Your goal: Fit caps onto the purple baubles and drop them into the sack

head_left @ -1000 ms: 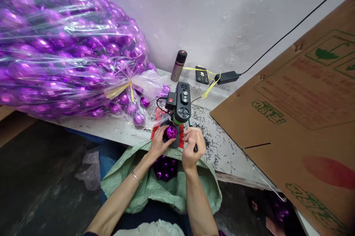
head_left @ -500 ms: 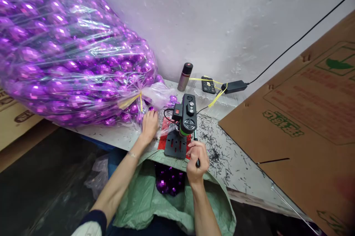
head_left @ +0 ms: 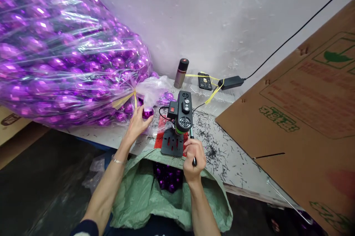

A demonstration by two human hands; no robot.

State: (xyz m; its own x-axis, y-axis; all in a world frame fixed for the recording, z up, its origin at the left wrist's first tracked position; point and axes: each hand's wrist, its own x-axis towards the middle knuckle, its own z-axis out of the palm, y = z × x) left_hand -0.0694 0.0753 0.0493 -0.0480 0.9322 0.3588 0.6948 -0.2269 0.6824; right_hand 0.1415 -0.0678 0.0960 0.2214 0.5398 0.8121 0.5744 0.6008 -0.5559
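My left hand (head_left: 138,124) is by the tied neck of the clear bag, with thumb and fingers curled around a shiny purple faceted bauble (head_left: 148,113). My right hand (head_left: 195,156) is wrapped round the black-ended lever (head_left: 194,161) of a small black bench machine (head_left: 184,110). The machine has a red switch, round vents and a slotted base plate (head_left: 172,144) on a red patch. Below it, in front of my body, a green woven sack (head_left: 133,191) gapes, with purple baubles (head_left: 168,178) inside.
A big clear bag (head_left: 69,55) of purple baubles fills the left. Behind the machine are a bottle (head_left: 181,73), a dark phone-like item (head_left: 204,81) and a black power adapter (head_left: 232,82). Black scraps (head_left: 212,151) litter the bench. A cardboard box (head_left: 305,125) leans at right.
My left hand has shifted left and its thumb has spread out, with a purple bauble now showing between thumb and fingers. My right hand stays on the lever. The view has shifted slightly.
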